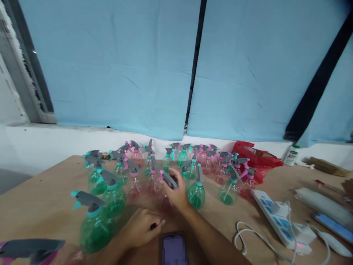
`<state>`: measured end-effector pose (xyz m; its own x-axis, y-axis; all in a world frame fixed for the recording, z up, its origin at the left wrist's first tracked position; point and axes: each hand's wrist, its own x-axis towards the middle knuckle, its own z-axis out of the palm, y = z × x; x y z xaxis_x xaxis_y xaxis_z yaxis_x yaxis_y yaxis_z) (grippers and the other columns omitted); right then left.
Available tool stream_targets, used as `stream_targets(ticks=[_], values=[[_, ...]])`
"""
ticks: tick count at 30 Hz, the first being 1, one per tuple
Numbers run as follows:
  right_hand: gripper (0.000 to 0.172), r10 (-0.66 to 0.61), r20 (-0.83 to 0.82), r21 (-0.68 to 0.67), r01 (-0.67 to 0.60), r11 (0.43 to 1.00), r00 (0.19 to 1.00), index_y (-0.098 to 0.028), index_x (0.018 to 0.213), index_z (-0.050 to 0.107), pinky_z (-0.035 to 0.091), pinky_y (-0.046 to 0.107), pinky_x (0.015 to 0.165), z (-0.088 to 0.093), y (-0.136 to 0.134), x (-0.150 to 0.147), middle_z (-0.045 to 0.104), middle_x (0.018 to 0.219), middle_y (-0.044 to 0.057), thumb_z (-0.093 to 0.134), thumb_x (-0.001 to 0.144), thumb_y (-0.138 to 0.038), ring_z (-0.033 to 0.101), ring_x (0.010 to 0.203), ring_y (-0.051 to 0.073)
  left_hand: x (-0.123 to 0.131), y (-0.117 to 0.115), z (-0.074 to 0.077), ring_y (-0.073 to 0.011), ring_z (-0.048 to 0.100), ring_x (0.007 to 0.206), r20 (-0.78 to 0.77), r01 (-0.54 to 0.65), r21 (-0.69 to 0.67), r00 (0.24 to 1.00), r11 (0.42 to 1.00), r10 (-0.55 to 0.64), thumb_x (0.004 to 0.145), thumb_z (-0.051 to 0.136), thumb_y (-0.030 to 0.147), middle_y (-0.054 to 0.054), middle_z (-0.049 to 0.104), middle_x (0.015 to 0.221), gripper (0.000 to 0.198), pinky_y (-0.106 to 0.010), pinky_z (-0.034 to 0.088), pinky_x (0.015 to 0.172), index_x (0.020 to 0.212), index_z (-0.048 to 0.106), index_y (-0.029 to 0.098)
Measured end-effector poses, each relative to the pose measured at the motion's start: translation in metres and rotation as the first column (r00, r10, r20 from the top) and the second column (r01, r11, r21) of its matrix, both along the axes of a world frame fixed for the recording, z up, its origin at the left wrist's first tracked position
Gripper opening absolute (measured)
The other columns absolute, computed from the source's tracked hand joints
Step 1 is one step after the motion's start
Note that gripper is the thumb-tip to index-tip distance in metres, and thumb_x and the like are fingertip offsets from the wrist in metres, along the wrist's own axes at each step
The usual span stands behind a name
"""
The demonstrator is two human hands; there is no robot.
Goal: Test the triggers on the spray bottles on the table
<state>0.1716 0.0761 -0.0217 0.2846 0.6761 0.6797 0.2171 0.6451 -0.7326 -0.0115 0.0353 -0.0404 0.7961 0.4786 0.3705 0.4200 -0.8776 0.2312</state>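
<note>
My right hand (178,187) is wrapped round the grey and pink head of a spray bottle (169,179), whose pinkish body shows faintly below. To its left, my left hand (145,225) hovers low over the table with its fingers curled; a small dark spot shows between thumb and fingers, too unclear to name. Green spray bottles (114,198) with teal collars stand left of my hands, and another green one (196,195) is just right of my right hand. Pink bottles (134,186) stand behind my left hand. A phone (174,248) lies between my forearms.
Several more spray bottles line the wall. On the right of the brown table (46,198) are a red plastic bag (257,162), a white bottle (291,155), a power strip (278,221) with cables and plugs, and another phone (335,226). Blue cloth (118,70) hangs behind.
</note>
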Motion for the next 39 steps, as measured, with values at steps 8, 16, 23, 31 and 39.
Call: stream_targets(ticks=[8,16,23,31,39], values=[[0.022,0.408,0.009,-0.204,-0.398,0.894,0.913,-0.024,0.096,0.078,0.057,0.033,0.074,0.01,0.013,0.009,0.074,0.082,0.0,0.063,0.084,-0.035,0.067,0.074,0.019,0.001,-0.001,0.003,-0.0113,0.048,0.055,-0.019,0.004,-0.025,1.0,1.0,-0.004,0.104,0.048,0.024,0.002,0.054,0.06,0.041,-0.029,0.027,0.056,0.063,0.046,0.019],[0.016,0.46,-0.145,-0.303,-0.483,0.822,0.876,-0.023,0.08,0.07,0.054,0.03,0.065,0.022,0.01,0.006,0.072,0.076,0.001,0.057,0.074,-0.031,0.063,0.064,0.017,0.001,0.001,0.0,-0.0104,0.049,0.057,-0.035,-0.001,-0.023,0.999,1.0,0.0,0.105,0.048,0.024,0.003,0.053,0.061,0.041,-0.028,0.024,0.057,0.064,0.041,0.018],[0.019,0.515,-0.146,-0.227,-0.535,0.813,0.845,-0.023,0.078,0.072,0.051,0.028,0.063,0.019,0.009,0.007,0.071,0.073,0.0,0.055,0.07,-0.022,0.06,0.061,0.016,0.002,-0.001,0.003,-0.0103,0.047,0.055,-0.026,0.003,-0.035,1.0,0.999,-0.004,0.104,0.048,0.023,0.003,0.052,0.06,0.041,-0.028,0.024,0.056,0.064,0.044,0.018],[0.014,0.514,-0.231,-0.257,-0.561,0.787,0.826,-0.023,0.076,0.071,0.049,0.027,0.065,0.01,0.016,0.007,0.07,0.072,-0.001,0.059,0.071,-0.023,0.062,0.066,0.017,0.003,0.004,-0.002,-0.0103,0.047,0.056,-0.012,0.018,-0.04,1.0,0.999,-0.019,0.105,0.049,0.023,0.004,0.052,0.06,0.041,-0.028,0.025,0.057,0.064,0.043,0.018],[0.02,0.487,-0.109,-0.269,-0.497,0.825,0.867,-0.025,0.08,0.075,0.051,0.029,0.073,0.005,0.018,0.012,0.072,0.075,-0.002,0.057,0.073,-0.021,0.06,0.068,0.018,0.003,0.004,-0.002,-0.0104,0.047,0.056,-0.016,0.03,-0.053,0.999,0.998,-0.031,0.106,0.047,0.024,0.004,0.05,0.06,0.042,-0.028,0.027,0.058,0.065,0.039,0.019]])
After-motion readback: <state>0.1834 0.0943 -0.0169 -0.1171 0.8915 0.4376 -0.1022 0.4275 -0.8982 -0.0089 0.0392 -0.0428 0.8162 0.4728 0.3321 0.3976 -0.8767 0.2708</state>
